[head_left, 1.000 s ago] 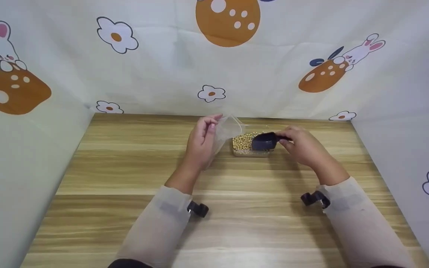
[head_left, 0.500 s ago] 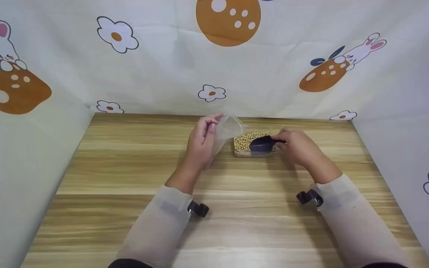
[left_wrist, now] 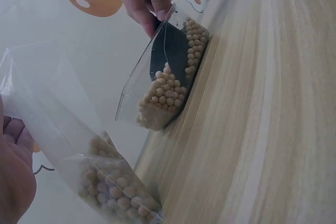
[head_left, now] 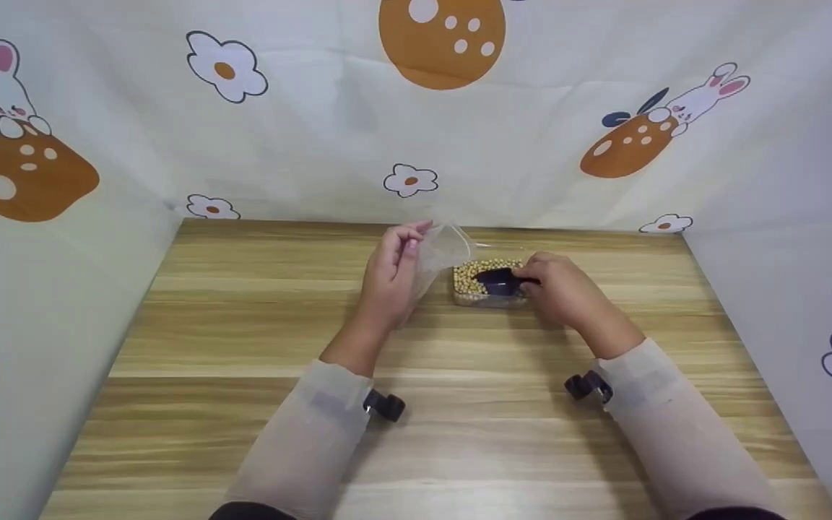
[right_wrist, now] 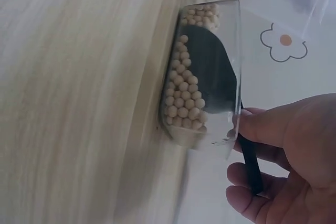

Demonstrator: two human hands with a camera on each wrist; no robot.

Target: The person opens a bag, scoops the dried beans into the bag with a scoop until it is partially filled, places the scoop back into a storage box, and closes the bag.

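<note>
A clear plastic box [head_left: 492, 301] of soybeans [right_wrist: 181, 100] stands at the back of the table. My right hand [head_left: 568, 297] grips the handle of a black scoop [head_left: 495, 282], whose blade lies down among the beans inside the box; the right wrist view shows thumb and fingers round the handle. Just left of the box, my left hand [head_left: 387, 278] holds a clear plastic bag [left_wrist: 52, 93] upright by its upper side, its mouth spread. Soybeans [left_wrist: 118, 190] fill the lower part of the bag in the left wrist view.
The wood-grain table [head_left: 257, 433] is bounded at the back and sides by a white printed cloth [head_left: 315, 130]. Black wrist cameras [head_left: 385, 406] sit at both cuffs, above the tabletop.
My right hand has moved left and slightly down, pushing the scoop deeper into the beans. The left hand and the bag have stayed in place.
</note>
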